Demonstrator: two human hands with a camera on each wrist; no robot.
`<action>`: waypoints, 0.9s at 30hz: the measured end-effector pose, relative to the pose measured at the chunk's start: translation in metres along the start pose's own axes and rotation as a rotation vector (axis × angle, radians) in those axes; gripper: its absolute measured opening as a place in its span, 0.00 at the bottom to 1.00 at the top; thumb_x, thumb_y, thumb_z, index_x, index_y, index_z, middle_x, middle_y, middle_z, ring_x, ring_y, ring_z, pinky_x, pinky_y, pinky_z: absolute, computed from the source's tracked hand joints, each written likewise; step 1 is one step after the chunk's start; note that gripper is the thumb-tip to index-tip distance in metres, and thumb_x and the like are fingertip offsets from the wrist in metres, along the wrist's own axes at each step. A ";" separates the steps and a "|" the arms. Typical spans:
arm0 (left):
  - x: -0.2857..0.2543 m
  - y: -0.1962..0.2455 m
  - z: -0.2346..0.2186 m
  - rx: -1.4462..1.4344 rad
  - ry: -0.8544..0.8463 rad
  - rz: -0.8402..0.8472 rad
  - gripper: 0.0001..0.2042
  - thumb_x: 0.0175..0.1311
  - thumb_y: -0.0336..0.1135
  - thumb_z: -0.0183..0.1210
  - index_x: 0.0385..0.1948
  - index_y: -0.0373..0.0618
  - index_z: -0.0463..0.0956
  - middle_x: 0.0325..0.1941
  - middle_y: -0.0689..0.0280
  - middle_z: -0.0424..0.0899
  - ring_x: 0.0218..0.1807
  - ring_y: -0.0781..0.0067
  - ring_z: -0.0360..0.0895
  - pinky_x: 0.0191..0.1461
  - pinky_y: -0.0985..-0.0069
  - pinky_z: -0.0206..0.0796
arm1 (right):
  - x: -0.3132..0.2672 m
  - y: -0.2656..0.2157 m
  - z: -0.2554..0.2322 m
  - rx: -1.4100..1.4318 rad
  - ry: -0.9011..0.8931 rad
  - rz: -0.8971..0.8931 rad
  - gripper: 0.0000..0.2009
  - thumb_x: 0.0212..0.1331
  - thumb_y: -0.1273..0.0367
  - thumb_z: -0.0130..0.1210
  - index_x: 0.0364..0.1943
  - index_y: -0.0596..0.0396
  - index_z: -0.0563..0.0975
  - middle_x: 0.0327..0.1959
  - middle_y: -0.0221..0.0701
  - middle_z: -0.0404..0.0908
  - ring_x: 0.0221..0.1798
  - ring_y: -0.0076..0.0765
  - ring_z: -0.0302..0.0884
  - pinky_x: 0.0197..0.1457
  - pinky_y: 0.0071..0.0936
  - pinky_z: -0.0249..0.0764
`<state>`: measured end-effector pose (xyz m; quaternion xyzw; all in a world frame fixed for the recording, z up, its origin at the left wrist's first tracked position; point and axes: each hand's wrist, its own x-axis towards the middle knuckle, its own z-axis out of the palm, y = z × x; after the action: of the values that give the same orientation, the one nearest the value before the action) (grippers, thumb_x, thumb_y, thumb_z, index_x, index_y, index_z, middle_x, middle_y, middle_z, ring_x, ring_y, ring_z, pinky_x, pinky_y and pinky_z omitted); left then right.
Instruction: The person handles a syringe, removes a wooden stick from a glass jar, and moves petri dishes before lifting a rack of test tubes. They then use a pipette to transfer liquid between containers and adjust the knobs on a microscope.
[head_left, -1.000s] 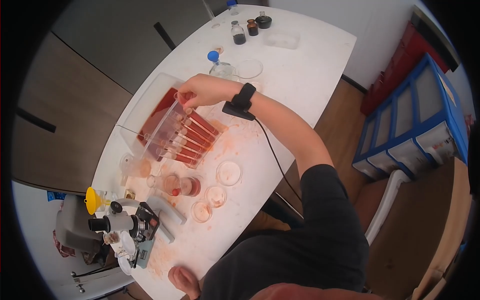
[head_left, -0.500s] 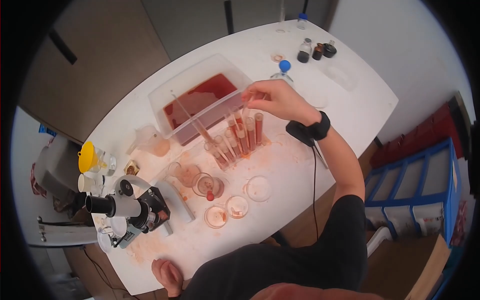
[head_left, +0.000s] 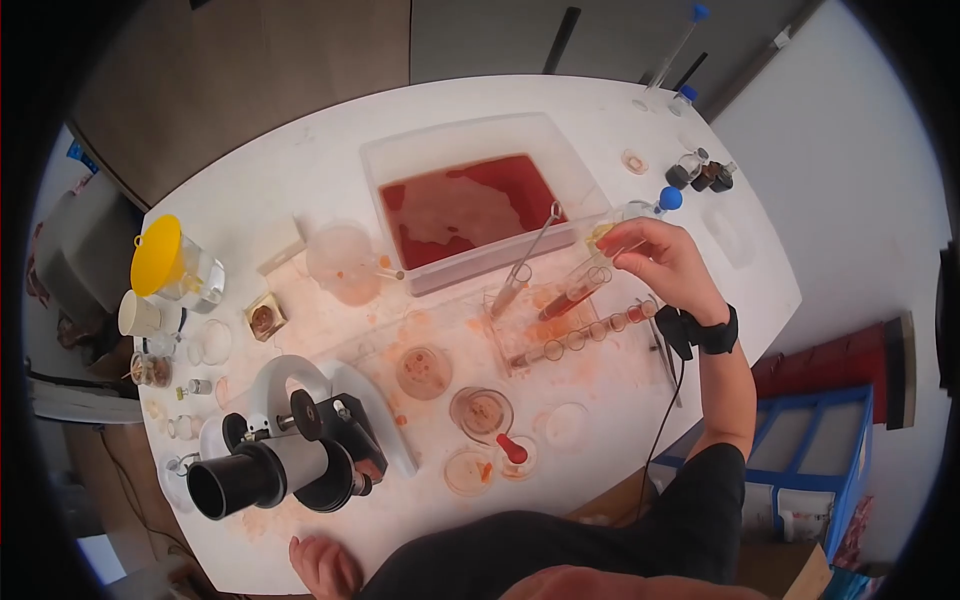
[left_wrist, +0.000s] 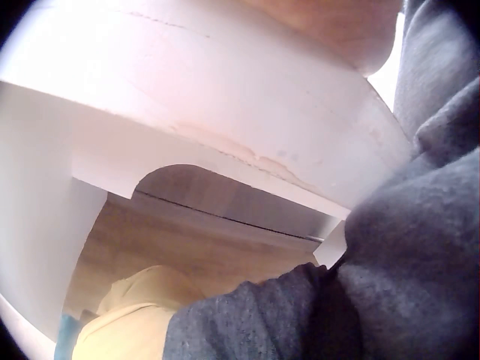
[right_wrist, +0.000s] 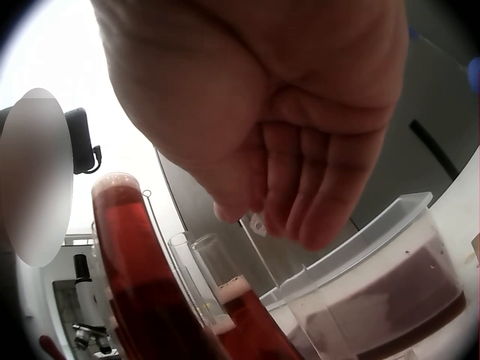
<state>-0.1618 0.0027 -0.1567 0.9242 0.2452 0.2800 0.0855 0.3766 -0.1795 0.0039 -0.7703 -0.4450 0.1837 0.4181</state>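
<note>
My right hand [head_left: 655, 265] is over the far right end of a clear test tube rack [head_left: 520, 345]. In the right wrist view its thumb and fingers pinch the top of a thin clear rod-like piece [right_wrist: 264, 251]; what kind it is I cannot tell. Just below the fingers, a test tube of red liquid [head_left: 572, 297] stands tilted, with more tubes [right_wrist: 135, 247] alongside. A wire-handled brush [head_left: 540, 245] leans in the rack's left side. On the near table edge, my left hand [head_left: 325, 567] rests with loosely curled fingers, holding nothing.
Behind the rack stands a clear plastic tub [head_left: 400, 268] of red liquid. A microscope [head_left: 290, 465] stands front left. Before the rack are a beaker [head_left: 480, 412], a red-bulbed dropper [head_left: 512, 449] and petri dishes [head_left: 468, 472]. A yellow funnel [head_left: 160, 255] sits far left, small bottles [head_left: 710, 175] back right.
The head view has swung left and tipped down over the table. My right hand has stayed above the rack's far end, its fingers lifting from the tube tops. My left hand keeps to the table edge.
</note>
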 end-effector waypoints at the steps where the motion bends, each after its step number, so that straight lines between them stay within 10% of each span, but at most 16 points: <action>1: 0.001 0.000 0.000 -0.001 0.001 0.001 0.08 0.47 0.23 0.56 0.32 0.40 0.74 0.36 0.55 0.75 0.40 0.49 0.74 0.63 0.43 0.59 | 0.001 0.001 0.000 0.019 -0.015 0.012 0.09 0.59 0.78 0.56 0.44 0.60 0.79 0.43 0.32 0.82 0.42 0.22 0.79 0.47 0.20 0.76; 27: 0.014 0.002 -0.007 -0.102 -0.110 0.005 0.07 0.56 0.26 0.59 0.36 0.39 0.78 0.39 0.55 0.80 0.42 0.51 0.78 0.62 0.42 0.61 | -0.001 -0.002 -0.016 -0.167 0.034 -0.094 0.08 0.56 0.77 0.61 0.41 0.59 0.79 0.40 0.32 0.84 0.38 0.26 0.82 0.43 0.22 0.77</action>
<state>-0.1550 0.0078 -0.1432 0.9333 0.2231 0.2410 0.1454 0.3847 -0.1874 0.0148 -0.7838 -0.4872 0.1131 0.3681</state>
